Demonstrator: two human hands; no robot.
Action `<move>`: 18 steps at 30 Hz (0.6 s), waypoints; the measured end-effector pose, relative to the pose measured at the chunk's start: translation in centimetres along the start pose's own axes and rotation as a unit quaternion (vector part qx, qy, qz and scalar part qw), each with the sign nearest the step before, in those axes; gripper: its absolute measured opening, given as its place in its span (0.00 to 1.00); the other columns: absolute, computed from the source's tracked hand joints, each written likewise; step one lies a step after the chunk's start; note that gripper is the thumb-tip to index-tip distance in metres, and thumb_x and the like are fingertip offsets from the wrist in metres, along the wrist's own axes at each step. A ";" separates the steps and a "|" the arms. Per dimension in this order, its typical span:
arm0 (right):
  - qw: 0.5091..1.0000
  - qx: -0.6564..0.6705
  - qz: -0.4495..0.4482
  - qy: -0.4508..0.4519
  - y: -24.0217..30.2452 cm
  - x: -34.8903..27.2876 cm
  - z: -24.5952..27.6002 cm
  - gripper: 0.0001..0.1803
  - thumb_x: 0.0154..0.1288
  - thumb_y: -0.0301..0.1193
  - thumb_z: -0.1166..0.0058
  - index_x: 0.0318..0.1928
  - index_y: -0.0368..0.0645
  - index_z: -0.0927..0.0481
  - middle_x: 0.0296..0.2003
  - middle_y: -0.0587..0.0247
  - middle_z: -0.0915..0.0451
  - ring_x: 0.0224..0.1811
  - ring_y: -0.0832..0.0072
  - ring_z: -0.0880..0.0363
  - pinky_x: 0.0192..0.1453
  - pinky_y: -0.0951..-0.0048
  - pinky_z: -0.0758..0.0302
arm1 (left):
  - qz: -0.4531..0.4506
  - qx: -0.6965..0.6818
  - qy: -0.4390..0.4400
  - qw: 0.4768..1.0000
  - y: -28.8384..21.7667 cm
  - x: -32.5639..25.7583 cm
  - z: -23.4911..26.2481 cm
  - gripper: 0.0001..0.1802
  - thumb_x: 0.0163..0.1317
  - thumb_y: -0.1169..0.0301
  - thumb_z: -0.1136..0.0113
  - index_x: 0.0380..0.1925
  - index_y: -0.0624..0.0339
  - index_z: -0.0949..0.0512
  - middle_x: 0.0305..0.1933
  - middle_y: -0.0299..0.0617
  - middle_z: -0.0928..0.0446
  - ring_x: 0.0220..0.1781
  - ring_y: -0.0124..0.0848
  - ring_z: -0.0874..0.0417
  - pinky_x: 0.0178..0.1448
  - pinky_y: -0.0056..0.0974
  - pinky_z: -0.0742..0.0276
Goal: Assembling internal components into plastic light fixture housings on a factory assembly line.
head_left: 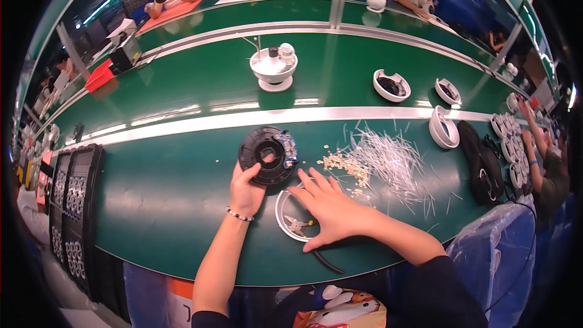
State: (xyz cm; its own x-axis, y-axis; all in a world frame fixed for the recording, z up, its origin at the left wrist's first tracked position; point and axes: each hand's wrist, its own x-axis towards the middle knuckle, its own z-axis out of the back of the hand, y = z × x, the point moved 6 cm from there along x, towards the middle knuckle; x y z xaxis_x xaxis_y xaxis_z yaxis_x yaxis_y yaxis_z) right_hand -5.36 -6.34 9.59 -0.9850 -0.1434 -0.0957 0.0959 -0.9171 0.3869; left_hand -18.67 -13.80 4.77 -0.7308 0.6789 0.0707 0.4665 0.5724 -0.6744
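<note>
My left hand (246, 191) grips a round black plastic base (251, 149) with a hole in its middle, thumb on its face. A blue circuit board (288, 147) sits along the base's right edge. Just below and right of it, my right hand (337, 209) spreads over the right side of a white bowl-shaped housing (281, 214), fingers apart. Whether it touches the rim, I cannot tell. Inside the housing lie small pliers (296, 225) with a yellow-tipped handle. A short black tube (328, 262) pokes out beneath my right hand.
Right of my hands lie a heap of white strips (388, 161) and small cream connectors (346, 167). A black tray (73, 206) of circuit boards stands left. White housings (444, 127), a black bag (480, 164) and a white bowl of tools (273, 68) are farther off. Co-workers sit across and right.
</note>
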 end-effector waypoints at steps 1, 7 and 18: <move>1.000 -0.001 -0.004 -0.002 -0.3 0.0 0.2 0.56 0.30 0.49 0.33 0.59 0.37 0.47 0.59 0.36 0.52 0.63 0.44 0.56 0.60 0.43 0.51 | 0.000 0.007 0.008 1.000 -0.3 -0.1 -0.3 0.26 0.54 0.77 0.58 0.56 0.63 0.43 0.57 0.48 0.38 0.60 0.42 0.38 0.63 0.46 0.42; 0.985 0.141 -0.021 -0.102 -2.8 -1.9 5.5 0.57 0.28 0.46 0.32 0.58 0.33 0.47 0.52 0.41 0.39 0.55 0.51 0.41 0.59 0.62 0.42 | -0.011 -0.056 -0.009 0.998 -0.9 -0.7 0.0 0.24 0.58 0.74 0.59 0.56 0.62 0.43 0.58 0.47 0.39 0.61 0.41 0.38 0.63 0.46 0.43; 0.927 0.181 -0.059 -0.323 -1.8 1.3 4.8 0.63 0.29 0.48 0.31 0.61 0.33 0.55 0.59 0.36 0.51 0.61 0.51 0.47 0.63 0.59 0.47 | 0.124 -0.016 0.071 0.990 2.4 -3.5 -3.5 0.28 0.58 0.69 0.57 0.59 0.60 0.47 0.59 0.45 0.41 0.62 0.39 0.41 0.64 0.44 0.48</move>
State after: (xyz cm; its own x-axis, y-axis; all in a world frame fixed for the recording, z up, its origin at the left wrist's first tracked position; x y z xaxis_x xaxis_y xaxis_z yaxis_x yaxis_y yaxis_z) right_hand -7.52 -3.09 13.19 -0.8770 0.3099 0.3671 0.0427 -0.7108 0.7021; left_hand -13.29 -13.16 5.42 -0.5148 0.8573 0.0102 0.6405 0.3925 -0.6601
